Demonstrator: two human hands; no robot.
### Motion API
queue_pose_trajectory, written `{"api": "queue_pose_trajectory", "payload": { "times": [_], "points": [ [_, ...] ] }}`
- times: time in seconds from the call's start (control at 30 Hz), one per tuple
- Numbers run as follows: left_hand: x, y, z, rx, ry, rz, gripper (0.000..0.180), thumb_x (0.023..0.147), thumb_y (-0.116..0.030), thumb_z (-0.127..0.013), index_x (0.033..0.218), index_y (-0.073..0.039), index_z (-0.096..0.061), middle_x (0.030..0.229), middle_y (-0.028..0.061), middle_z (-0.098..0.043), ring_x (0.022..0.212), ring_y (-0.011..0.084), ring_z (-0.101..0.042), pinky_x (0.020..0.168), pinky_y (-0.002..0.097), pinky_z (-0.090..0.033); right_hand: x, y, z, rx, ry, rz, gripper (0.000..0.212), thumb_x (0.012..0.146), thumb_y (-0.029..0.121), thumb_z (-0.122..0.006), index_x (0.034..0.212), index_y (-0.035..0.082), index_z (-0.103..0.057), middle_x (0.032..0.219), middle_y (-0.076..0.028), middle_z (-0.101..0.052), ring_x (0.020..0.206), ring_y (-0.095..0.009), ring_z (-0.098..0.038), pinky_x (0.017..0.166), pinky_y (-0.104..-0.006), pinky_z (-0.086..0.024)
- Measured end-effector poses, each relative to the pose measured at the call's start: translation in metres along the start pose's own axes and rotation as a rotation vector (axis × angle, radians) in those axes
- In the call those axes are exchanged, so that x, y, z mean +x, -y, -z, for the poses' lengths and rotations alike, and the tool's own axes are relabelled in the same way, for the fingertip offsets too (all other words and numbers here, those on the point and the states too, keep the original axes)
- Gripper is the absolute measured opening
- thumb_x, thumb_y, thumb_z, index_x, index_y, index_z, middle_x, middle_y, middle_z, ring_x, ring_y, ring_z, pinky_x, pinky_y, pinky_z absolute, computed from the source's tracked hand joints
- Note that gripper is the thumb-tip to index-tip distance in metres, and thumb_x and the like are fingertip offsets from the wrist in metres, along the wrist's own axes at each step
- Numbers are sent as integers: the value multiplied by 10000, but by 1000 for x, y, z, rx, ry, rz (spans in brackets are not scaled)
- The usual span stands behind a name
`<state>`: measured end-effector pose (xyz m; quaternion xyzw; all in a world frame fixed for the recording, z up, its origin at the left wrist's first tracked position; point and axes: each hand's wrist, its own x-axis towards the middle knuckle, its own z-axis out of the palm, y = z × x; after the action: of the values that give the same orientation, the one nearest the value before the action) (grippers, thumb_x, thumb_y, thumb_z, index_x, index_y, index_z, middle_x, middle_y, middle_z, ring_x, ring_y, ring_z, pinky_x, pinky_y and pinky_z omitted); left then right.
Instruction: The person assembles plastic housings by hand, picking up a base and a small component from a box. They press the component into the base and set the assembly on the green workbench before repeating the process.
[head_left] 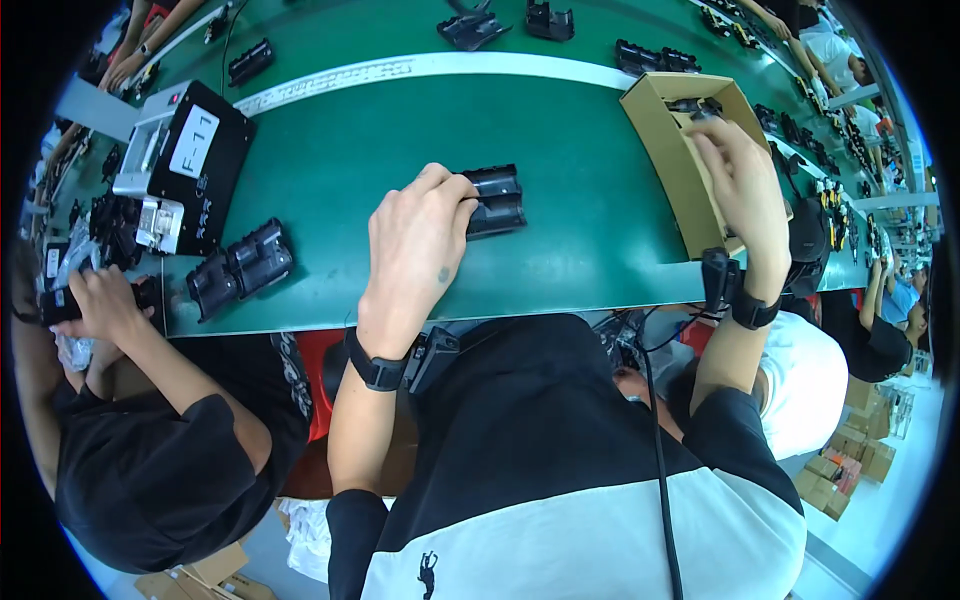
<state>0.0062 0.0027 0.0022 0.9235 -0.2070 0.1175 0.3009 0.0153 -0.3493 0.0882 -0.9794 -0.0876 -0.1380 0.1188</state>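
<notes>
My left hand [415, 225] is closed on the near left side of a black plastic housing [500, 210] with two rounded, trough-like bays. The housing rests on the green table [560, 270] in front of me. Over an open cardboard box [660, 150] at the right, my right hand [745, 185] has its fingers bent together in a pinch. Motion softens its fingertips, and whatever lies between them cannot be made out. Dark small parts [695, 106] show in the far end of the box, beyond the fingers.
Left of me stands a black and silver machine [185, 165], with another black housing [240, 268] before it. A white strip [480, 64] crosses the table; more housings [475, 28] lie beyond. At the left, a co-worker's hand [100, 305] handles dark parts. A black cable [655, 450] hangs over my front.
</notes>
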Motion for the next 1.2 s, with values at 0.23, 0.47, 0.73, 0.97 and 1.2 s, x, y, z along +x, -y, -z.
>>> {"api": "queue_pose_trajectory", "payload": {
  "times": [0.23,0.47,0.73,0.97,1.2],
  "points": [
    [83,54,-8,119,-187,167,273,1006,-119,-694,1262,-27,-709,1180,164,-737,1058,441,-718,860,515,-595,-39,-71,-10,-201,300,-406,309,908,242,-790,1124,21,-770,958,-152,-795,890,-322,-783,827,-412,-614],
    [50,28,54,162,-326,99,400,1037,-153,-678,1423,-49,-662,1391,201,-694,1223,442,-683,1018,492,-556,-56,-101,-6,-224,611,-396,229,841,144,-809,1031,26,-762,889,-159,-783,824,-341,-777,792,-427,-619],
    [-70,59,105,545,-47,423,397,997,-169,-738,1369,-42,-691,1340,171,-705,1213,409,-683,1023,467,-542,-55,-120,-14,-46,488,-195,175,870,113,-772,1022,31,-743,827,-146,-766,786,-348,-753,739,-425,-596],
    [-69,54,84,307,-13,572,421,932,-43,-772,1344,-21,-687,1249,153,-707,1107,377,-697,962,435,-549,13,-46,23,-154,536,-226,266,919,250,-787,1081,40,-761,936,-160,-792,930,-367,-767,838,-462,-607],
    [-41,7,40,96,13,323,436,907,-26,-794,1331,-13,-692,1224,143,-708,1083,327,-691,967,414,-537,86,-81,-29,-512,536,-157,297,919,323,-803,1082,76,-783,1007,-160,-801,999,-373,-769,893,-462,-612]
  ]
}}
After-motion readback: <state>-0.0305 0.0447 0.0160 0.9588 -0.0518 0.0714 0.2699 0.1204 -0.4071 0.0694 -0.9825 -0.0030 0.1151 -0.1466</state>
